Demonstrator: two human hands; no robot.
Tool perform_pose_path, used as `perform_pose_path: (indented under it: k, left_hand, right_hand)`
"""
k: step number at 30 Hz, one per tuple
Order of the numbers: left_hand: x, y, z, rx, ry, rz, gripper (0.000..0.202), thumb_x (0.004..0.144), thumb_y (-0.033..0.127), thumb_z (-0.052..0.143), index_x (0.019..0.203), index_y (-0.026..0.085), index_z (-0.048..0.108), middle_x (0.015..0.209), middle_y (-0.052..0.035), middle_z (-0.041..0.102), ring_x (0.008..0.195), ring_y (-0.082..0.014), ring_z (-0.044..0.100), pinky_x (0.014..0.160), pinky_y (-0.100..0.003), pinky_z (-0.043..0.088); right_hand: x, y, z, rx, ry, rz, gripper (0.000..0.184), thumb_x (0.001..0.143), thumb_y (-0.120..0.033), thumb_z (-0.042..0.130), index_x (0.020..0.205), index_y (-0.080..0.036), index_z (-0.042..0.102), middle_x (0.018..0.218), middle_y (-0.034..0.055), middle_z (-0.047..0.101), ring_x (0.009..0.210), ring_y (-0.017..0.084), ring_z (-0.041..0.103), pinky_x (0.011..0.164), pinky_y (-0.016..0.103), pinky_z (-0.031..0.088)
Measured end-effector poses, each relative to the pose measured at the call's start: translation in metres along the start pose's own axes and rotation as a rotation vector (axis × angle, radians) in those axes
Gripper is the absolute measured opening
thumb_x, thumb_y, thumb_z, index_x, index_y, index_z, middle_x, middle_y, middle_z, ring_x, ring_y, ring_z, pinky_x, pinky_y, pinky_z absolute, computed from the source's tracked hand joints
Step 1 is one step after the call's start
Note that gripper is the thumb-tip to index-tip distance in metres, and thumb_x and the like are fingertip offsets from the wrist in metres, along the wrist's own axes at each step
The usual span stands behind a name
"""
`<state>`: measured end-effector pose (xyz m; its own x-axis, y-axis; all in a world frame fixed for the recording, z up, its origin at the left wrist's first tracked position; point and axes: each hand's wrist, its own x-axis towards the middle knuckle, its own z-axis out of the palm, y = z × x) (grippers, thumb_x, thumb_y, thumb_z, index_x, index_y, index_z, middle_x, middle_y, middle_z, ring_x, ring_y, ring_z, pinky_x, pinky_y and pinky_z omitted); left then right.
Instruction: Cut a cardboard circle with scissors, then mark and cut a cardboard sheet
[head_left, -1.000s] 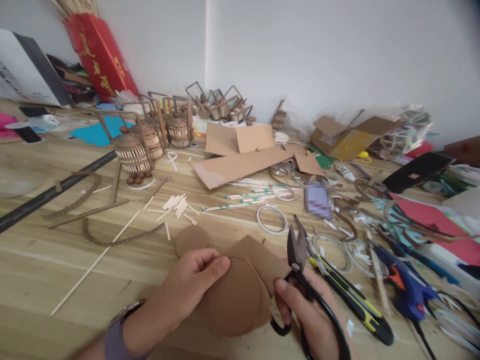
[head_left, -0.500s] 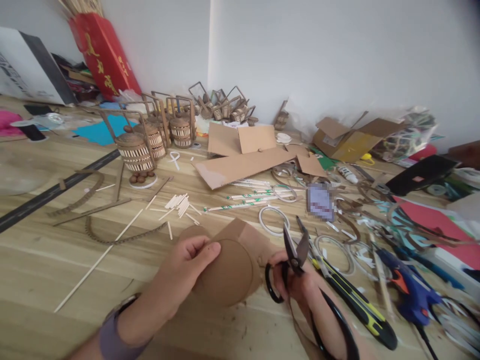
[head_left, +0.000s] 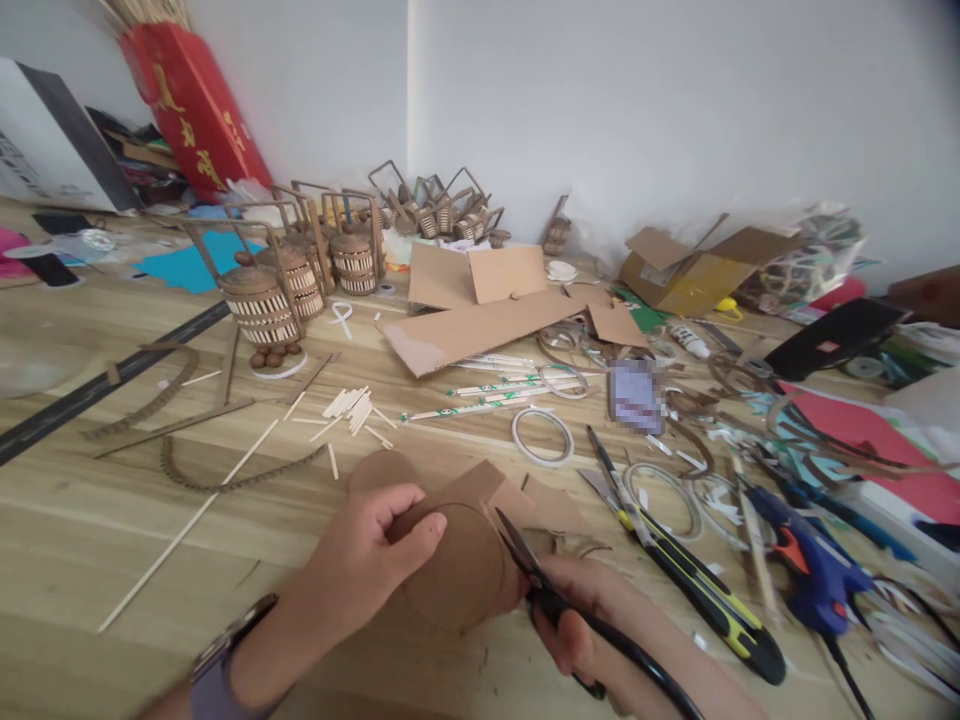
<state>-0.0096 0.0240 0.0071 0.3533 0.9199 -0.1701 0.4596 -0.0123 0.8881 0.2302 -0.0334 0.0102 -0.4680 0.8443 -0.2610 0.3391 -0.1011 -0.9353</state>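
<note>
My left hand (head_left: pixel 382 560) pinches a piece of brown cardboard (head_left: pixel 461 565) between thumb and fingers; a round outline is marked on it. My right hand (head_left: pixel 581 625) grips black-handled scissors (head_left: pixel 536 580), their blades at the right edge of the cardboard beside the curved line. The blades look nearly closed, and whether cardboard lies between them is hard to make out. Partly behind my left fingers lies another rounded cardboard piece (head_left: pixel 379 470). A cardboard scrap (head_left: pixel 555 503) rests on the table just beyond the scissors.
A yellow-black utility knife (head_left: pixel 697 590) and a blue glue gun (head_left: pixel 810 570) lie to the right. Rings of tape (head_left: pixel 542 437), cut sticks (head_left: pixel 349 408) and a large cardboard sheet (head_left: pixel 472 330) sit ahead. Small handled baskets (head_left: pixel 262 305) stand at the back left.
The scissors have moved left from beside the cardboard to its edge, and their blades have swung from wide apart to nearly closed. The held cardboard has tilted slightly.
</note>
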Motion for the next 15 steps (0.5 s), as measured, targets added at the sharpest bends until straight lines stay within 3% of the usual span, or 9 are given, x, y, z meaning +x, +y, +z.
perform_pose_path:
  k: [4, 10, 15]
  left_hand:
    - [-0.0009, 0.0018, 0.0012, 0.063, 0.005, 0.017, 0.037, 0.082, 0.050, 0.047, 0.060, 0.024, 0.033, 0.060, 0.0058, 0.029, 0.058, -0.0132, 0.033, 0.053, -0.027, 0.023]
    - [-0.0024, 0.0020, 0.0032, 0.070, -0.078, 0.047, 0.038, 0.084, 0.049, 0.048, 0.060, 0.024, 0.031, 0.060, 0.0062, 0.029, 0.057, -0.0124, 0.031, 0.052, -0.027, 0.021]
    - [-0.0035, 0.0015, 0.0067, 0.084, -0.145, 0.049, 0.038, 0.084, 0.050, 0.046, 0.061, 0.024, 0.030, 0.061, 0.0065, 0.028, 0.058, -0.0126, 0.031, 0.053, -0.028, 0.021]
  right_hand:
    - [0.0009, -0.0019, 0.0004, 0.020, -0.016, -0.022, 0.072, 0.076, -0.093, 0.039, 0.067, -0.021, 0.040, 0.062, -0.0053, 0.037, 0.054, 0.009, 0.028, 0.046, 0.024, 0.019]
    - [0.0028, -0.0053, 0.0013, -0.036, -0.009, 0.015, 0.076, 0.068, -0.098, 0.039, 0.068, -0.022, 0.042, 0.063, -0.0050, 0.031, 0.057, 0.011, 0.024, 0.049, 0.027, 0.016]
    - [0.0034, -0.0057, 0.0035, -0.013, -0.021, -0.008, 0.075, 0.071, -0.096, 0.039, 0.074, -0.022, 0.050, 0.066, -0.0044, 0.033, 0.059, 0.012, 0.026, 0.050, 0.027, 0.017]
